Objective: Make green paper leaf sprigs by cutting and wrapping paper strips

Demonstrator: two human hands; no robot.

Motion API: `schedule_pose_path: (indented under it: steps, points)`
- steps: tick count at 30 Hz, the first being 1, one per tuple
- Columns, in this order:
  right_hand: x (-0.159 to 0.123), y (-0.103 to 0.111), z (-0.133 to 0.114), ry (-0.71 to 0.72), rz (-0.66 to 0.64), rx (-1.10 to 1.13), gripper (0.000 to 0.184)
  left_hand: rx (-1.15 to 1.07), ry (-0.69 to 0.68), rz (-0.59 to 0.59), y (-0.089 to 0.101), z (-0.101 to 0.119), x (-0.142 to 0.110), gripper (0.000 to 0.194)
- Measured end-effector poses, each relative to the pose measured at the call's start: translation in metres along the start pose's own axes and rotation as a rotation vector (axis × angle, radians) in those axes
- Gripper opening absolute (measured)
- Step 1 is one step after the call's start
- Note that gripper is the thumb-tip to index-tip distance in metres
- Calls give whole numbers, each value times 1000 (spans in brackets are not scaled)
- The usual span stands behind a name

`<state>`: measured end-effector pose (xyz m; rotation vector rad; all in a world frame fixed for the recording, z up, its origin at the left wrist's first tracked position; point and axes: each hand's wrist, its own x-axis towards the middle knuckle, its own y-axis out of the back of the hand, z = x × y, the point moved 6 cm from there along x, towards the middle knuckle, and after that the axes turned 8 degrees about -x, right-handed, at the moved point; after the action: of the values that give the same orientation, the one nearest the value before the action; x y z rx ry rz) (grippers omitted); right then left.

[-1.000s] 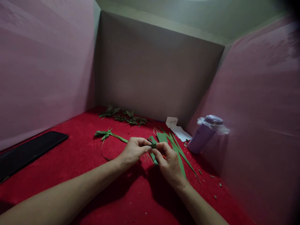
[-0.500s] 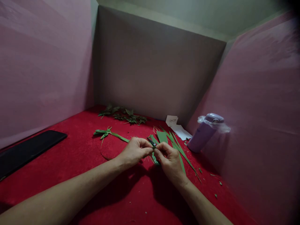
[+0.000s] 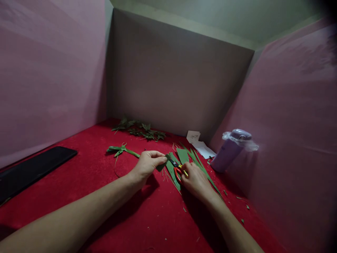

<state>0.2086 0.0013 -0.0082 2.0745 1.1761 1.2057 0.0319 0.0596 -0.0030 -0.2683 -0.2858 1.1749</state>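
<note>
Since the earlier frame, the right hand [image 3: 196,179] has parted from the left hand [image 3: 147,165] and gone over to the scissors [image 3: 175,163], which leaves the leaf piece [image 3: 162,164] to the left alone. In the head view, the left thumb and forefinger are pinched on that dark green piece, just left of the blades and above the desk [image 3: 147,225]. The right fingers curl at the red and yellow handles; whether they have a firm grip I cannot tell. The step seems best done by seating thumb and fingers fully in the loops, keeping the pinch well back from the blades, and lifting the scissors clear of the leaf strips [image 3: 182,155] beneath (a careless snip could catch one).

Red cloth covers the desk, dotted with green scraps. A knotted leaf figure [image 3: 119,150] lies to the left, leafy sprigs [image 3: 147,133] behind, white paper [image 3: 204,150] and a purple tumbler [image 3: 226,156] to the right. Pinkish side walls flank a plain grey back wall [image 3: 179,80], dimly lit.
</note>
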Motion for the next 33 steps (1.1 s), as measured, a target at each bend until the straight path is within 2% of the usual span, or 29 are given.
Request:
schedule_pose_path:
  steps: [5,10,14,16,21,25,30,33]
  points:
    - [-3,-7,4,-23,-83,29,22,-82,24,36,3,-2,3,11]
    - [1,-16,10,-101,-88,184,23,-167,45,57,6,-2,2,16]
    - [1,-24,0,-161,-134,375,48,-231,56,84,9,-3,4,17]
    - [-1,-25,-10,-177,-179,447,53,-263,64,101,10,-4,5,15]
    - [-10,-25,-27,-199,-268,524,52,-375,79,153,14,-4,7,8]
    - [-16,-27,-32,-169,-302,517,47,-446,128,132,14,-7,8,9]
    - [-22,-22,-38,-76,-320,404,30,-481,171,109,12,-8,7,11]
    - [-24,-18,-43,-8,-311,310,29,-496,190,98,9,-6,4,12]
